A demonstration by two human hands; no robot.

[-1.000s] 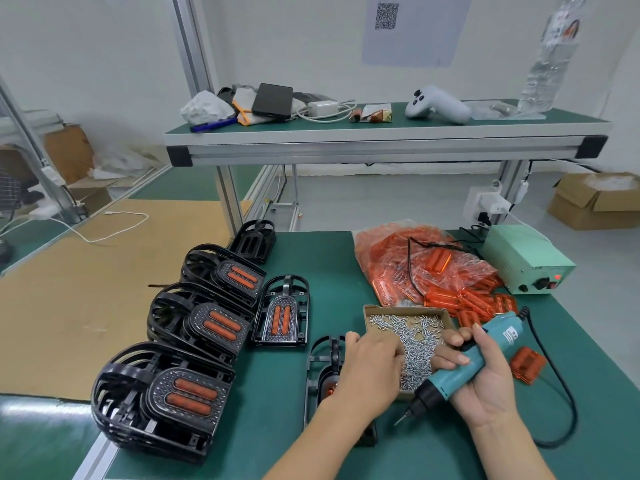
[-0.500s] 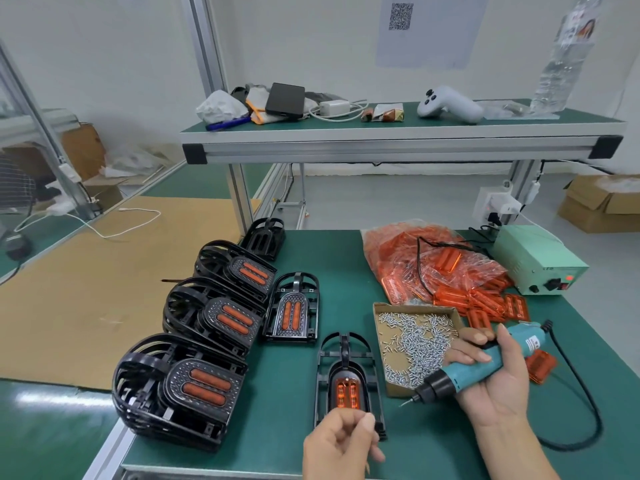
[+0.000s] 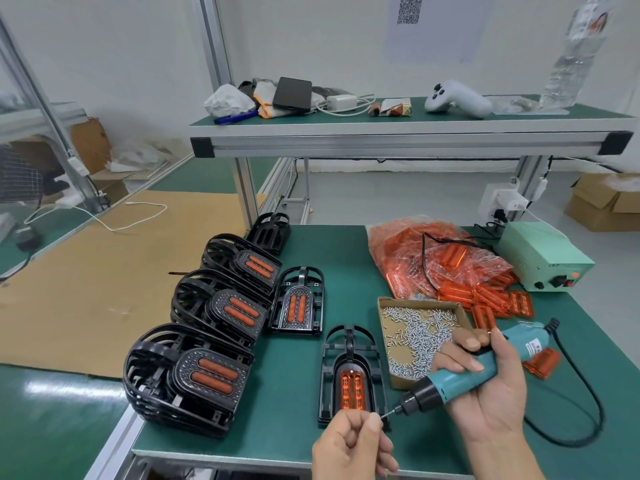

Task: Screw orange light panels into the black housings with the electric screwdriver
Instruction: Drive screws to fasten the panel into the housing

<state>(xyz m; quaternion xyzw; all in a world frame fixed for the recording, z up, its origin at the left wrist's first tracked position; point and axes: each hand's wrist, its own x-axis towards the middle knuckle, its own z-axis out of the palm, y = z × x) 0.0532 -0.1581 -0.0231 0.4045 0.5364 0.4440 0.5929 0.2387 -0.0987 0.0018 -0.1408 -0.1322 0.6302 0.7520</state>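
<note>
Counting housings: three black stacks (image 3: 194, 375) at left, one finished housing (image 3: 298, 303) lying flat, one open housing (image 3: 351, 375) holding an orange panel (image 3: 352, 389)
Hands: right hand (image 3: 485, 386) grips screwdriver (image 3: 460, 372); left hand (image 3: 349, 445) pinches at its bit, screw too small to tell
Containers: box (image 3: 389, 355) of screws; bag (image 3: 415, 258) of panels
Surface: green mat (image 3: 284, 427)

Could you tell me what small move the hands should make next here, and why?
Probably seat the screw on the bit, then bring it to the orange panel: the left hand pinches something small, likely a screw, at the tip of the electric screwdriver held by the right hand.
</note>
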